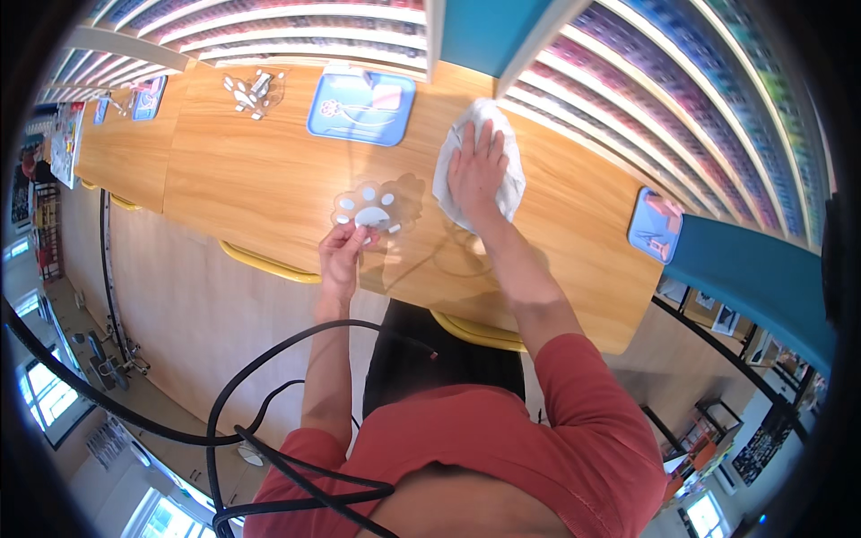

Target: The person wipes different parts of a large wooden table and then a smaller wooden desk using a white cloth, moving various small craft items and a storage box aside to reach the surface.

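Note:
My left hand (344, 247) pinches the lower edge of a clear paw-shaped plate (358, 195) with white oval pads, held over the near edge of the wooden table (262, 168). To the right, my right hand (479, 168) lies flat on a crumpled white cloth (511, 181), fingers spread and pointing away from me. The cloth rests on the tabletop, close to the shelves. Beyond the plate sits a blue tray (323, 121) with a pink block and a looped white item.
More clear and white pieces (252, 94) lie at the back left. A small blue tray (635, 232) stands at the right end. Bottle racks (303, 30) line the back edge. Yellow chair rims (269, 264) show at the near edge. Black cables (282, 339) loop before my left arm.

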A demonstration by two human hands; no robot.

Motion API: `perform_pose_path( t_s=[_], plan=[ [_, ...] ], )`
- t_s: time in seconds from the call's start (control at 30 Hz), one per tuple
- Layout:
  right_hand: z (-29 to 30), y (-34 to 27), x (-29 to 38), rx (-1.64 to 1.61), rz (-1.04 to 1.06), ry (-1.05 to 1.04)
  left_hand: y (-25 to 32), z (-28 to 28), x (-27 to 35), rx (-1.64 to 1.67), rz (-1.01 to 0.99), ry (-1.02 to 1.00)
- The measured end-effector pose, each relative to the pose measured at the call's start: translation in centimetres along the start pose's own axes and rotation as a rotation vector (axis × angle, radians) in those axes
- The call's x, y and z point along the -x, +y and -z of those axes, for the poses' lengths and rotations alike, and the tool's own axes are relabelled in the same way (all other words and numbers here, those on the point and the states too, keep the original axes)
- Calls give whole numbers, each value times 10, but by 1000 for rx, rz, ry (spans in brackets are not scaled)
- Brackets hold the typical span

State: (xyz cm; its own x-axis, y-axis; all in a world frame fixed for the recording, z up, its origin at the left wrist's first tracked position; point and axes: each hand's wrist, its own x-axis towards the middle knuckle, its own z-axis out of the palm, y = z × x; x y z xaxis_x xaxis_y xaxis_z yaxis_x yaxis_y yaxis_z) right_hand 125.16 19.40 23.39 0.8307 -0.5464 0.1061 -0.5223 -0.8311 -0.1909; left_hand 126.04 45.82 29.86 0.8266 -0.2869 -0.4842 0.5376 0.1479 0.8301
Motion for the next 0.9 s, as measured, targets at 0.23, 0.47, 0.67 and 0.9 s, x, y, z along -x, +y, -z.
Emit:
perform_pose_path(
  t_s=[0.23, 0.47, 0.67, 0.9],
  plan=[
    [-20, -38, -94, 25, -51, 52, 4, 29, -3, -38, 59, -68],
    [-16, -36, -87, 60, -53, -39, 10, 28, -18, -46, 82, -211],
    [8, 17, 22, 9, -52, -36, 24, -26, -27, -160, 58, -326],
    [56, 132, 166, 112, -287, 30, -10, -115, -51, -297, 65, -509]
  ],
)
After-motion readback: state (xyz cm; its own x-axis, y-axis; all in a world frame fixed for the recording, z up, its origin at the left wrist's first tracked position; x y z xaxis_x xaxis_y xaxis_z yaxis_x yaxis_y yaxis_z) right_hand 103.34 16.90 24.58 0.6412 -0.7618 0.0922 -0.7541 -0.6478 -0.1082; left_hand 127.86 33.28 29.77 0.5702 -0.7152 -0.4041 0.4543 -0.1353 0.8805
